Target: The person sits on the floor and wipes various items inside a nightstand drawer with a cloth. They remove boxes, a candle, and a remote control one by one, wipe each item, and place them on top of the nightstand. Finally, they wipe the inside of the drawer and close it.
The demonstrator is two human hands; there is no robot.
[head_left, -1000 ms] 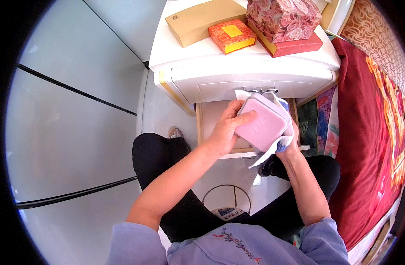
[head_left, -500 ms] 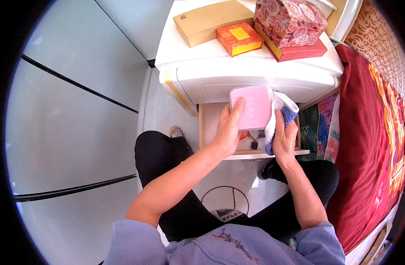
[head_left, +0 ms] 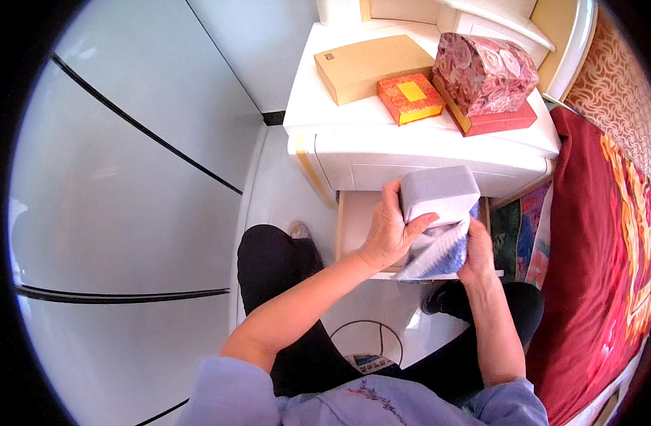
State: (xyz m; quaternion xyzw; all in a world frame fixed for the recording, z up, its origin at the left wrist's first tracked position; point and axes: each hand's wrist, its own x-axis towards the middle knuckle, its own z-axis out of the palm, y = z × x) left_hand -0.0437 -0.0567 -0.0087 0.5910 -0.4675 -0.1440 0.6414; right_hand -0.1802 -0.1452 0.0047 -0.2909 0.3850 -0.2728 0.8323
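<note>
Above the pulled-out drawer (head_left: 350, 227), my left hand (head_left: 391, 238) grips a small rounded box (head_left: 440, 188), pale lilac-grey on top. Its fingers wrap the left side and the thumb lies across the near face. A white and blue cloth (head_left: 445, 254) is bunched in my right hand (head_left: 480, 250), which is closed around it at the box's right. The cloth drapes below the box, close against its near side. Box and hands hide most of the drawer's inside.
On the white cabinet (head_left: 325, 121) stand a long tan box (head_left: 372, 67), an orange-red box (head_left: 409, 98) with a yellow label, and a rose-patterned box (head_left: 485, 74) on a red one (head_left: 506, 124). Grey panels (head_left: 127, 192) rise at left. A dark red bedspread (head_left: 588, 284) lies at right.
The box has been tilted over, so the pink face that was uppermost gives way to a greyer one. My right hand and the cloth have shifted lower, beneath its near side. The view has shifted too.
</note>
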